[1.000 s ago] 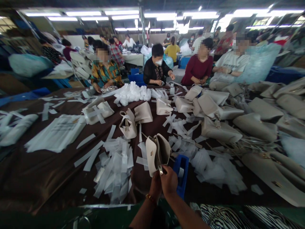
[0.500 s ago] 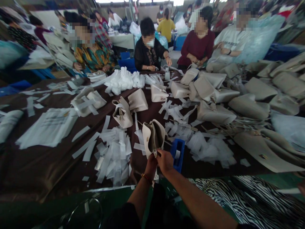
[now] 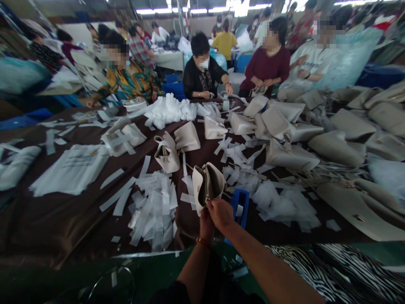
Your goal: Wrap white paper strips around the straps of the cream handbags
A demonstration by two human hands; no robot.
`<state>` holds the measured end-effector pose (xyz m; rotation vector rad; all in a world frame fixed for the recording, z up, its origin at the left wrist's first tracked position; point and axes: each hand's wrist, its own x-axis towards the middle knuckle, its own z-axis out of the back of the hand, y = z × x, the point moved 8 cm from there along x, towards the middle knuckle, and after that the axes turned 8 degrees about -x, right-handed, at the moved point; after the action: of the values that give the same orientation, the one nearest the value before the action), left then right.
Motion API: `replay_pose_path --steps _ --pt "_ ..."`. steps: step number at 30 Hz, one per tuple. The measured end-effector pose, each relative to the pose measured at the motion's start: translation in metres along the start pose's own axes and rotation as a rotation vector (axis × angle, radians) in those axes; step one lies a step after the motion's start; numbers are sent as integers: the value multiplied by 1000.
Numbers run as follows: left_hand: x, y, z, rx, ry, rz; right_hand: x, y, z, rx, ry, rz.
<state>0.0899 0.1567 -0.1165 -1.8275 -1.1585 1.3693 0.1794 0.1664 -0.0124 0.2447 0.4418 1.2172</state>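
Between two hands [image 3: 206, 226] [image 3: 222, 214], open cream handbag [image 3: 207, 185]

This is a big handbag factory workshop: seated workers [image 3: 201, 76] line a long, cloth-covered tabletop [image 3: 57, 228] heaped with cream handbags [image 3: 292, 155] and white film strips [image 3: 152, 207], under fluorescent tube lights [image 3: 199, 11], with blue crates [image 3: 172, 86] among them.

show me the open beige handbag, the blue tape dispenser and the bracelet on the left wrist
open beige handbag [image 3: 198, 188], head view, on its pale outer panel
blue tape dispenser [image 3: 243, 197], head view, on its blue body
bracelet [image 3: 202, 242], head view, on its orange band
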Motion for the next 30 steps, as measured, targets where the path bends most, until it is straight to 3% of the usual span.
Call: replay_pose_path --steps 5,12,17,23,30 --pt "-10 -2 7 -107 -87 -43 13 -6 2 11 10 -63" --pt "-16 -11 0 -275 -107 -86 24 -12 -5 89 49 -43" --pt "-10 -6 -4 -358 -161 -47 30 -18 -8 142 72 -48" --pt "-9 2 -6 -475 -183 -1 23 -12 5 115 -18 -45" --pt "-14 0 -5 -584 -166 18 36 -8 5 65 72 -11"
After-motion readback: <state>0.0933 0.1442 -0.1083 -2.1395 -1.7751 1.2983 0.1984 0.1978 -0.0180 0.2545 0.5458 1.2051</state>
